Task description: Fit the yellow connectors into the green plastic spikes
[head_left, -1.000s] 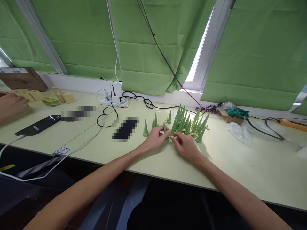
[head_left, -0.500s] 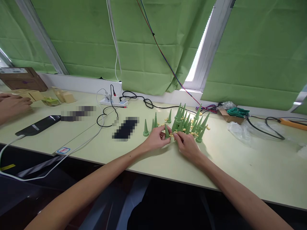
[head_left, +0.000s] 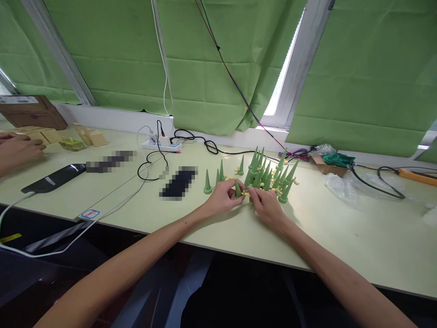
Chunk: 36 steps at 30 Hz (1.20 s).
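Note:
My left hand (head_left: 223,197) is closed round a green cone (head_left: 238,188), its tip pointing up between thumb and fingers. A small yellow piece (head_left: 246,194) sits at the cone's lower right side, and my right hand (head_left: 264,202) pinches its other end. Behind and to the right of my hands, several green cones (head_left: 261,171) stand close together, many with small yellow pieces on them. To the left, a separate green cone (head_left: 207,183) stands upright near two or more others.
A blurred dark object (head_left: 179,183) lies left of my hands. Farther back are a power strip (head_left: 162,145) and black cables. At right sits a small carton (head_left: 329,167) beside clear plastic. Another person's hand (head_left: 20,150) is at far left.
My right hand has shifted very slightly, and more of the yellow piece shows between the cone and my right fingertips. My left hand stays nearly still.

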Each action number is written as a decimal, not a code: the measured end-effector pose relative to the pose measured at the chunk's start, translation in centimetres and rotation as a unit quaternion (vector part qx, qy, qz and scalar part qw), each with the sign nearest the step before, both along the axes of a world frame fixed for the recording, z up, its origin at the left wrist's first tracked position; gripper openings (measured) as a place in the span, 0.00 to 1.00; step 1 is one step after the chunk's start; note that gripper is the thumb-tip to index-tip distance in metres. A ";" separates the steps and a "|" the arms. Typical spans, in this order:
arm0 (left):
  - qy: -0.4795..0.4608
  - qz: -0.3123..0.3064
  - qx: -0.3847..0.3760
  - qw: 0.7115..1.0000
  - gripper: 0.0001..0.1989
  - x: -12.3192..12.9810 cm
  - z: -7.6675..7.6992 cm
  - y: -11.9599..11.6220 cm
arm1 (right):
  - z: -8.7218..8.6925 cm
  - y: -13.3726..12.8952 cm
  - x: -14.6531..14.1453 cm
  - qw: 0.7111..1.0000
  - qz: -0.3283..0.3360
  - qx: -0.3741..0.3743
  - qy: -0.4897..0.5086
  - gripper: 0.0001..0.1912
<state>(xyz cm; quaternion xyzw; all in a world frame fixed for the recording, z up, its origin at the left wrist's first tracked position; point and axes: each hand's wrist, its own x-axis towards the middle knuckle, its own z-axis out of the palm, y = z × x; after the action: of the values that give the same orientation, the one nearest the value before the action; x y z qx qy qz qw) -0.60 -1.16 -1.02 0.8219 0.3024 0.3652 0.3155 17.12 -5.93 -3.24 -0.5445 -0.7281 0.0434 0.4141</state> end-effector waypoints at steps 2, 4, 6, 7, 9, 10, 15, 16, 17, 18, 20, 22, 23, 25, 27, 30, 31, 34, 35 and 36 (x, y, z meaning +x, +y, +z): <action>-0.005 0.000 0.004 1.000 0.08 0.0 -0.1 0.0 | 0.1 -0.1 0.0 1.000 -0.001 0.004 0.008 0.26; -0.012 0.007 0.007 1.000 0.08 0.0 -0.1 0.1 | 0.3 -0.2 -0.1 1.000 -0.002 0.002 0.021 0.22; -0.018 0.015 0.008 1.000 0.09 0.0 -0.1 0.2 | 0.5 -0.4 -0.2 0.999 0.007 -0.005 0.035 0.16; -0.022 0.018 0.009 1.000 0.09 0.0 -0.1 0.2 | 0.6 -0.5 -0.2 0.999 0.016 -0.008 0.040 0.13; -0.030 0.019 0.009 0.999 0.08 0.0 -0.1 0.3 | 0.6 -0.6 -0.2 0.998 0.036 -0.010 0.040 0.12; -0.034 0.021 0.009 0.999 0.08 0.0 -0.1 0.3 | 0.6 -0.6 -0.2 0.998 0.043 -0.010 0.037 0.11; -0.031 0.034 0.012 0.999 0.08 0.1 0.0 0.2 | 0.3 -0.4 0.0 0.998 0.051 -0.009 0.021 0.09; -0.031 0.036 0.016 0.999 0.08 0.1 0.0 0.2 | 0.3 -0.4 0.0 0.999 0.050 -0.007 0.019 0.09; -0.031 0.036 0.019 0.999 0.08 0.1 0.1 0.2 | 0.3 -0.3 0.0 0.999 0.048 -0.005 0.018 0.09; -0.031 0.035 0.023 0.999 0.08 0.1 0.1 0.2 | 0.2 -0.3 0.0 0.999 0.046 -0.003 0.017 0.09; -0.029 0.031 0.028 0.999 0.07 0.1 0.0 0.1 | 0.3 -0.3 0.0 0.999 0.043 -0.001 0.015 0.10; -0.025 0.026 0.034 0.999 0.06 0.1 0.0 0.1 | 0.3 -0.3 0.0 0.999 0.040 -0.004 0.013 0.12; -0.023 0.024 0.036 0.999 0.06 0.1 0.0 0.1 | 0.3 -0.3 0.0 0.999 0.039 -0.006 0.013 0.13; -0.020 0.022 0.040 0.999 0.06 0.1 0.0 0.0 | 0.4 -0.3 0.0 0.999 0.036 -0.011 0.014 0.15; -0.020 0.023 0.042 0.999 0.06 0.1 0.0 0.0 | 0.4 -0.3 0.0 0.999 0.032 -0.013 0.016 0.16; -0.023 0.025 0.047 0.998 0.06 0.1 0.0 0.1 | 0.4 -0.3 0.0 0.999 0.024 -0.020 0.023 0.16; -0.024 0.027 0.049 0.998 0.06 0.1 0.0 0.1 | 0.4 -0.3 0.0 0.999 0.023 -0.022 0.026 0.15; -0.024 0.032 0.052 0.998 0.06 0.1 0.0 0.2 | 0.4 -0.4 -0.1 0.999 0.031 -0.024 0.030 0.13; -0.024 0.033 0.050 0.998 0.06 0.1 0.0 0.3 | 0.4 -0.5 -0.1 0.999 0.037 -0.023 0.030 0.12; -0.023 0.034 0.049 0.998 0.06 0.1 -0.1 0.3 | 0.4 -0.5 0.0 0.998 0.042 -0.022 0.029 0.12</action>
<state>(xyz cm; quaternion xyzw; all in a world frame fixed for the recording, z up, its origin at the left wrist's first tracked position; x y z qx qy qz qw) -0.49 -0.83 -1.08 0.8169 0.3042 0.4091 0.2696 17.07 -6.41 -2.83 -0.5206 -0.7372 0.0920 0.4207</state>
